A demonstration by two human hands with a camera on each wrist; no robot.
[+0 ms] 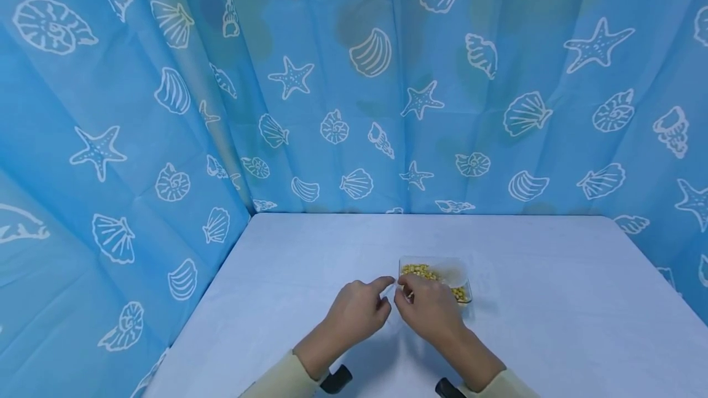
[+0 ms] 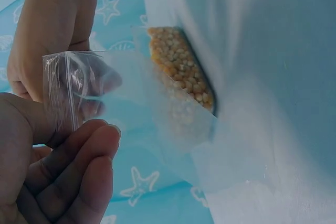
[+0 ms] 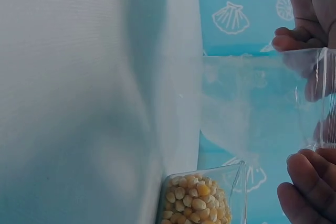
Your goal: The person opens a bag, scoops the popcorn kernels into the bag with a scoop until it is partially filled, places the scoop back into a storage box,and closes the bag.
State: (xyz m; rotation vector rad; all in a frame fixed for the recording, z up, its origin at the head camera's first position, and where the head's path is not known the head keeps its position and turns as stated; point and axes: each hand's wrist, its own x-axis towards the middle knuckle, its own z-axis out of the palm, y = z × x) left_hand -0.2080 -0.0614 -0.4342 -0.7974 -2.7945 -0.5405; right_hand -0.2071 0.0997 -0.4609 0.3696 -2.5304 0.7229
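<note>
A clear plastic zip bag (image 2: 131, 87) hangs between both hands, with its zip strip along the upper edge. My left hand (image 1: 356, 312) pinches that edge at one side. At the other side my right hand (image 1: 434, 312) pinches it. In the right wrist view the bag's film hangs flat, with nothing visible inside. Just beyond the right hand stands a clear rectangular container (image 1: 470, 290) with yellow corn kernels (image 3: 197, 203) in it. A translucent whitish round object (image 1: 452, 272) rests over the kernels; its kind is unclear.
The container stands on a white-covered table (image 1: 310, 244). A blue curtain (image 1: 332, 91) printed with white shells and starfish closes off the back and the left side. Dark wrist-worn devices (image 1: 337, 379) sit below both sleeves.
</note>
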